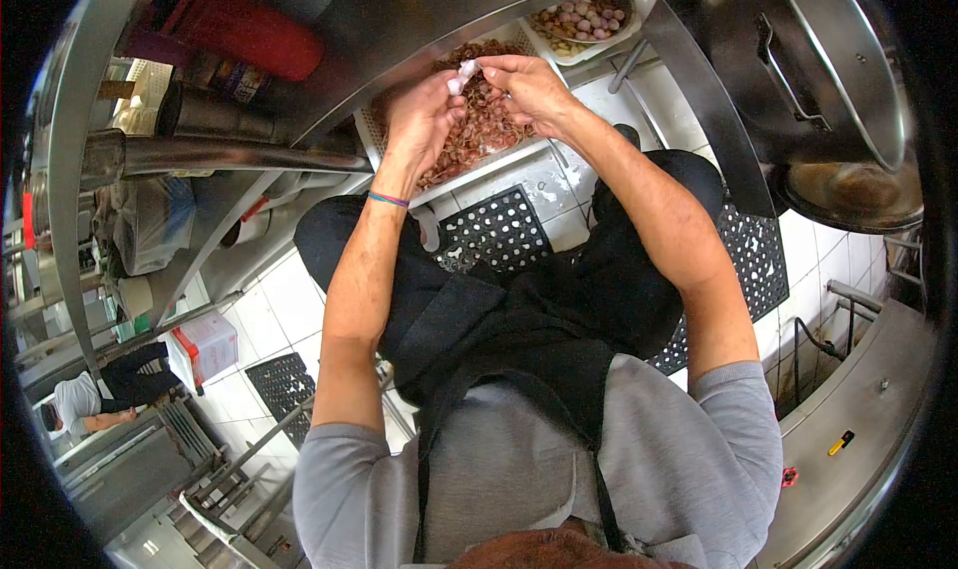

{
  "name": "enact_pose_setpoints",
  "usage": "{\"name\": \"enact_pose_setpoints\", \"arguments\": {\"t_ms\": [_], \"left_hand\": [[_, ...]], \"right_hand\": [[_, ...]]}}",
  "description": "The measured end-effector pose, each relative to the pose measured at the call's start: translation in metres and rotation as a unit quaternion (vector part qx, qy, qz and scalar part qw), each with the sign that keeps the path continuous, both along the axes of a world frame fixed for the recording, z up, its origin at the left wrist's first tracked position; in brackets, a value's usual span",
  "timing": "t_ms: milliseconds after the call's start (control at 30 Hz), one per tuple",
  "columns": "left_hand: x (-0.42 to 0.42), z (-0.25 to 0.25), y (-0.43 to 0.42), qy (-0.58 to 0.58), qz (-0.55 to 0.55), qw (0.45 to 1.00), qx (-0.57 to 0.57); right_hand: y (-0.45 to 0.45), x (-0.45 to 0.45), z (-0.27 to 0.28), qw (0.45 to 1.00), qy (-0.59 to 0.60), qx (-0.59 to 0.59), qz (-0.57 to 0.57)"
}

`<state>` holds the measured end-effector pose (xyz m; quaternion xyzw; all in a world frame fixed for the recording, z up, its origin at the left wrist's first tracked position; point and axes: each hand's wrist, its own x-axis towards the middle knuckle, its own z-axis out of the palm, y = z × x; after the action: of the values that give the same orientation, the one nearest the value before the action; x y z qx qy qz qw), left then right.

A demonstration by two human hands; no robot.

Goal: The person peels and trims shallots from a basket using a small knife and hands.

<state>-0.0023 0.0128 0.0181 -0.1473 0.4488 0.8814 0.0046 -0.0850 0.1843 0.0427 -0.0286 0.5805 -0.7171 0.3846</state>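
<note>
The left hand (424, 115) is clamped by its fingertips on the lower end of a pale bulb (460, 82); the right hand (526, 92) pinches the upper end between thumb and forefinger. The bulb is at far centre, above a white tray (486, 169), between both hands. It is smooth, rounded and white with a pink tint.

The tray is rigid plastic, rectangular, with perforated walls. Contents: reddish-brown skins (489, 130), thin and papery in texture.

Far right of the tray, a second white tray (574, 58) contains a bowl of pinkish bulbs (589, 17).

Labels: the square container (207, 346) at left carries red and white print, too small to read. A dark jar (239, 78) at far left bears a label; its text is not legible. No brand can be identified.

Right side: a large metal pot (793, 75), cylindrical, with a riveted loop handle. Near right: a steel counter (870, 394), on which lies a yellow-and-black tool (841, 443).

Floor: white square tiles (294, 294) and a black mat (496, 232) with round holes. A multicoloured cord bracelet (388, 200) encircles the left wrist.
</note>
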Motion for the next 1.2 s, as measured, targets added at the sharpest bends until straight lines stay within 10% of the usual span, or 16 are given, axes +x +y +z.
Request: {"name": "enact_pose_setpoints", "arguments": {"t_ms": [1200], "left_hand": [[0.002,-0.003,-0.008,-0.019,0.007,1.000,0.016]], "right_hand": [[0.000,-0.007,-0.008,0.998,0.031,0.026,-0.041]]}}
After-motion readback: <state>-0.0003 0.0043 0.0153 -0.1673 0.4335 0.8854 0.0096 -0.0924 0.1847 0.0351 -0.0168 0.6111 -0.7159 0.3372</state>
